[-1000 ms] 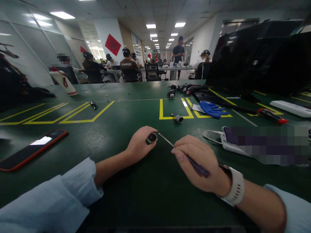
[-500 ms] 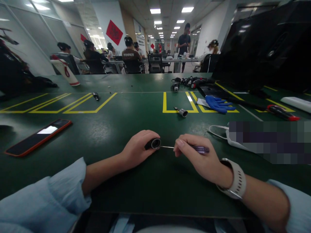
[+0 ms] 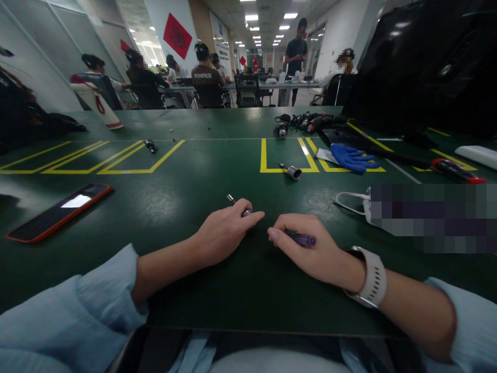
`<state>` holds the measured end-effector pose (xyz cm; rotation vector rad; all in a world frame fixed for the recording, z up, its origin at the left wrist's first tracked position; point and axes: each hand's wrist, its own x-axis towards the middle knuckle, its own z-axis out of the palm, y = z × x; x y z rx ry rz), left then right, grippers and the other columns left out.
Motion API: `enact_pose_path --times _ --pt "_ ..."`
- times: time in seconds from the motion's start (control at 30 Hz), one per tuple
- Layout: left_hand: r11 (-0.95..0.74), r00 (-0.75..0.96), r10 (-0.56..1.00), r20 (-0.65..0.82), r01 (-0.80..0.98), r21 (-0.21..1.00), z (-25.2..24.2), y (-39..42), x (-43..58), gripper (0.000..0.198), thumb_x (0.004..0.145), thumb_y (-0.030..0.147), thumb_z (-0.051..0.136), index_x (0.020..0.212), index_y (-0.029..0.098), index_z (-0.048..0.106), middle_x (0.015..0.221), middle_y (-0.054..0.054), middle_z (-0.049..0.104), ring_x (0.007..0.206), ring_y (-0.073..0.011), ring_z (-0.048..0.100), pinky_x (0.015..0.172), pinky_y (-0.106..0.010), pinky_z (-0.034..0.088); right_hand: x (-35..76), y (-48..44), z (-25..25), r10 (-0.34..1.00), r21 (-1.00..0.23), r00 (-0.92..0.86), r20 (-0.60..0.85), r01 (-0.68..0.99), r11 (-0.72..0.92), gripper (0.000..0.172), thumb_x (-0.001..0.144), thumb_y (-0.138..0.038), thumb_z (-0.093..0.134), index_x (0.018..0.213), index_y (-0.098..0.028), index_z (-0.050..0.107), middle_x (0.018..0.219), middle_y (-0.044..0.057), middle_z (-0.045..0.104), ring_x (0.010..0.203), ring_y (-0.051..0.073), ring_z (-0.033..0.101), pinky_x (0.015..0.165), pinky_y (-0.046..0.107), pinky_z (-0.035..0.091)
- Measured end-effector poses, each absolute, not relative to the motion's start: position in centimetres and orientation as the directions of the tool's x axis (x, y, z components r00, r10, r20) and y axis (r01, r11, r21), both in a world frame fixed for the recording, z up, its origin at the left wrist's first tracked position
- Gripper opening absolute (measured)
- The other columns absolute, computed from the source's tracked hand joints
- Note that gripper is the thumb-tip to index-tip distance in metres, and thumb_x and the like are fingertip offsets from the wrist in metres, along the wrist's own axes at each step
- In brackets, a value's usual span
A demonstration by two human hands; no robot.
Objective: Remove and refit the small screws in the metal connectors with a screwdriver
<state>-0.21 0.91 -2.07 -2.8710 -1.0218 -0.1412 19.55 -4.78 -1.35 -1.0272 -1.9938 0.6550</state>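
My left hand [image 3: 221, 233] is closed around a small cylindrical part [image 3: 231, 199] with a metal shank, which sticks out beyond the knuckles. Most of that part is hidden by the fingers. Just to its right, my right hand [image 3: 310, 254] grips a screwdriver by its purple handle [image 3: 305, 239]. The screwdriver's blade cannot be made out behind the fingers. A gap separates the two hands above the green table [image 3: 248, 305]. Beyond them lies a metal cup-shaped part with a thin shank [image 3: 292, 171], on its side by the yellow tape.
A phone [image 3: 60, 212] lies at left, a small dark metal part [image 3: 149, 145] behind it. At right are a blue glove [image 3: 351, 158], a red-and-black handle [image 3: 458, 171] and a white cable [image 3: 349, 199]. Black-corded tools [image 3: 298, 122] lie farther back. People sit and stand beyond the table.
My left hand has turned the part so its round open end no longer faces me and its shank shows. The screwdriver's blade has come away from it; my right hand shifted slightly left.
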Motion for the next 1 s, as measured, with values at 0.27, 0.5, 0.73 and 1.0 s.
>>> enact_pose_path --times 0.27,0.5,0.73,1.0 --pt "-0.804 0.832 0.548 0.084 0.552 -0.221 -1.6 0.8 0.2 0.037 0.089 0.014 0.037 0.123 0.019 0.051 0.111 -0.014 0.052 0.085 -0.021 0.057 0.068 -0.033 0.049 19.5 -4.7 -1.4 0.865 -0.73 -0.342 0.368 0.471 0.496 0.025 0.087 -0.022 0.051 0.064 -0.015 0.059 0.058 -0.002 0.057 0.053 0.009 0.051 0.052 0.022 0.039" --pt "-0.797 0.81 0.576 0.109 0.586 -0.148 -1.7 1.7 -0.3 0.039 0.086 0.01 0.039 0.121 0.021 0.054 0.114 -0.011 0.054 0.091 -0.0207 0.057 0.073 -0.033 0.049 19.7 -4.8 -1.2 0.879 -0.759 -0.291 0.378 0.446 0.474 0.03 0.089 -0.023 0.049 0.062 -0.016 0.057 0.057 -0.002 0.056 0.052 0.009 0.051 0.053 0.023 0.04" --pt "-0.626 0.536 0.778 0.328 0.622 0.47 -1.4 2.9 -1.0 0.036 0.073 0.013 0.055 0.108 0.017 0.063 0.098 -0.006 0.063 0.087 -0.0184 0.061 0.076 -0.031 0.052 19.6 -4.5 -1.2 0.899 -0.784 -0.296 0.322 0.449 0.429 0.029 0.09 -0.024 0.048 0.064 -0.015 0.059 0.06 -0.001 0.058 0.056 0.01 0.053 0.054 0.023 0.04" --pt "-0.419 0.426 0.877 0.222 0.455 0.785 -1.4 2.6 -0.9 0.038 0.068 0.019 0.062 0.105 0.014 0.063 0.105 -0.009 0.066 0.094 -0.0217 0.065 0.084 -0.038 0.054 19.9 -4.5 -0.5 0.913 -0.765 -0.309 0.266 0.509 0.395 0.033 0.089 -0.024 0.046 0.059 -0.015 0.057 0.055 -0.001 0.055 0.051 0.011 0.051 0.05 0.025 0.037"
